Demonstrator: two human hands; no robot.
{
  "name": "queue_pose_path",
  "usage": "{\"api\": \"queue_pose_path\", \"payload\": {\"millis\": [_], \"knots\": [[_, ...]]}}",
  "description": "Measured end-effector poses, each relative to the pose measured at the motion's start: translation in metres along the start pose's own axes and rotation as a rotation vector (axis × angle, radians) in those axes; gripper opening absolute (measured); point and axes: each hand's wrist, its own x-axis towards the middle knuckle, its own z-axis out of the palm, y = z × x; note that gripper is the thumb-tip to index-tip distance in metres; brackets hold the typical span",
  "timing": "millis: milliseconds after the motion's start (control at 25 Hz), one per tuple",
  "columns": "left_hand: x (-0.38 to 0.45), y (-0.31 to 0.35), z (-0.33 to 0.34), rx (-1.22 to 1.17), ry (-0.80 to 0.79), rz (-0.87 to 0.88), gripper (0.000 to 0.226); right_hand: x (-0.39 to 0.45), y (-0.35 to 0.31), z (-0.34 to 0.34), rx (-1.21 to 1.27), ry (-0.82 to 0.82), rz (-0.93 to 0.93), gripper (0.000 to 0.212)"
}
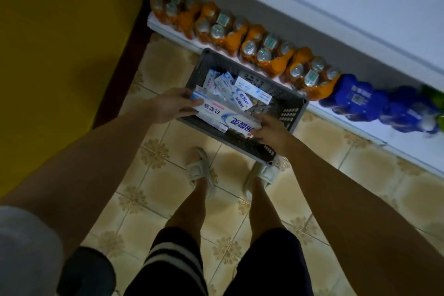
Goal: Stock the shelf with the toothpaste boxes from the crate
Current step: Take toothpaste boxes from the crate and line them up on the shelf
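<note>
Dim light falls on a patterned beige tiled floor [168,190] beside a yellow wall [60,43].

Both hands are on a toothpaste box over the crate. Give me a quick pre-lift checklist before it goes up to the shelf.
1. Left hand grips one end of the toothpaste box: ok.
2. Right hand grips the other end: ok.
3. Only one box in the grasp: cannot tell; further box edges show just beneath it.
4. Other boxes remain in the crate: ok, more stock to move.
5. Free space on the target shelf: cannot tell; only the bottom ledge with orange bottle packs shows.
6. Feet clear of the crate: not ok, the right sandal sits against its corner.
</note>
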Motion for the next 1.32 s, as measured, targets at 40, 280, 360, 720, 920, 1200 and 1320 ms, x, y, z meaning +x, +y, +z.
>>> {"api": "queue_pose_path", "payload": {"millis": [40, 280, 360, 720, 920, 1200, 1320], "knots": [[-0.026, 0.014, 0.002, -0.048, 0.003, 0.025, 0.043, -0.027, -0.016, -0.003, 0.068, -0.034, -0.002, 0.050], [-0.158, 0.079, 0.027, -0.301, 0.046, 0.208, 0.025, -0.169, -0.086, -0.006, 0.315, -0.173, -0.098, 0.043], [-0.196, 0.095, 0.042, -0.438, 0.016, 0.290, 0.032, -0.214, -0.107, 0.005, 0.376, -0.269, -0.090, 0.042], [-0.289, 0.153, 0.079, -0.355, -0.223, 0.470, 0.041, -0.327, -0.176, 0.036, 0.296, -0.459, -0.216, 0.035], [-0.323, 0.202, 0.068, 0.206, -0.156, 0.461, 0.043, -0.350, -0.230, 0.009, 0.224, -0.309, -0.419, 0.046], [-0.363, 0.260, 0.072, 0.598, -0.117, 0.462, 0.058, -0.386, -0.291, -0.023, 0.209, -0.099, -0.668, 0.021], [-0.382, 0.291, 0.057, 0.771, -0.170, 0.389, 0.059, -0.403, -0.314, -0.041, 0.356, -0.068, -0.755, 0.009]]}}
